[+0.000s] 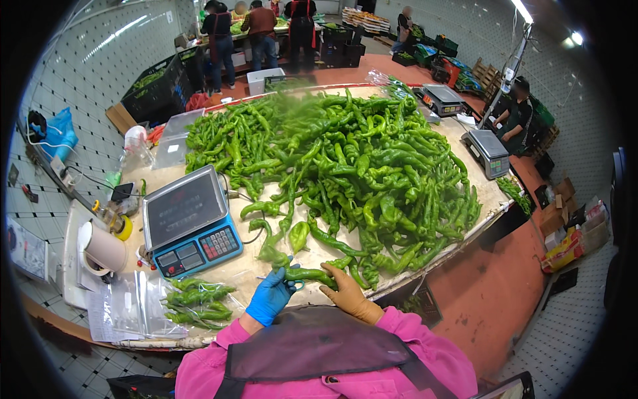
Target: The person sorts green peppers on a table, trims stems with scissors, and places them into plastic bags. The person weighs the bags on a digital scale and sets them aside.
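Observation:
In front of my body, a long green pepper (308, 274) lies between my two hands. My left hand (270, 298), in a blue glove, is closed around its left end. A small teal ring (300, 286), like a scissors handle, shows beside those fingers; the rest of it is hidden. My right hand (353, 297), in a tan-orange glove, pinches the pepper's right end between thumb and fingers. Just beyond, a large heap of green peppers (372, 159) covers much of the table. One short, pale green pepper (298, 235) lies near its front edge.
A blue scale (193, 223) with a metal pan stands left of the heap. Bagged peppers (196, 302), clear bags (143, 309) and a mug (103, 246) sit at the left front. Further scales (487, 151) stand at the right edge. Several people work in the background.

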Demonstrator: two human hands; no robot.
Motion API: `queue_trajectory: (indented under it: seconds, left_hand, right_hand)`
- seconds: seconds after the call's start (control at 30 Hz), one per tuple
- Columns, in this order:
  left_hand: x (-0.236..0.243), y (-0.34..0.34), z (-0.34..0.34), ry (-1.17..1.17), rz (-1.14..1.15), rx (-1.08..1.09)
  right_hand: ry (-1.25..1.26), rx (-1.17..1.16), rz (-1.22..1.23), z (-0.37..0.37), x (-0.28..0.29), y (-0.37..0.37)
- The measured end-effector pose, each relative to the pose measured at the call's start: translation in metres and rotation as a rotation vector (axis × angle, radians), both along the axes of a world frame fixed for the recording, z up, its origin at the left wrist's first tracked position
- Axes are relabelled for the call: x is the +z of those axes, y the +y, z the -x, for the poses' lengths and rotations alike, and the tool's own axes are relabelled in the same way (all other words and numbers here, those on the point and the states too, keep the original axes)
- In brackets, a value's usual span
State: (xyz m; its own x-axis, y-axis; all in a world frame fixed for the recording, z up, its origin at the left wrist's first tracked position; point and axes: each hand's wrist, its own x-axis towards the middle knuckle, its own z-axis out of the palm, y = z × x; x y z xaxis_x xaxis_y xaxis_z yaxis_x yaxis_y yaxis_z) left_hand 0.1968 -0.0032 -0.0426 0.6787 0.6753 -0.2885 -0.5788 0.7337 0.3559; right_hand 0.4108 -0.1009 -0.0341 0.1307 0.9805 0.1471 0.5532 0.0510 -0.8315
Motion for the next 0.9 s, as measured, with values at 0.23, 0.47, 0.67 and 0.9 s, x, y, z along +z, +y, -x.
queue_trajectory:
  seconds: [0.23, 0.47, 0.67, 0.9]
  left_hand:
    - [0.002, -0.001, 0.000, 0.020, -0.100, -0.013]
    - [-0.021, 0.002, -0.005, -0.016, -0.106, -0.024]
    - [-0.030, 0.005, -0.007, 0.082, -0.136, 0.014]
    - [-0.032, 0.014, -0.012, 0.074, -0.076, 0.073]
  right_hand:
    - [0.024, -0.090, -0.071, -0.002, -0.004, 0.003]
    - [0.139, -0.146, -0.121, -0.009, -0.014, 0.006]
    - [0.202, -0.088, 0.055, -0.019, -0.030, 0.006]
    - [0.393, 0.111, 0.394, -0.030, -0.022, 0.013]
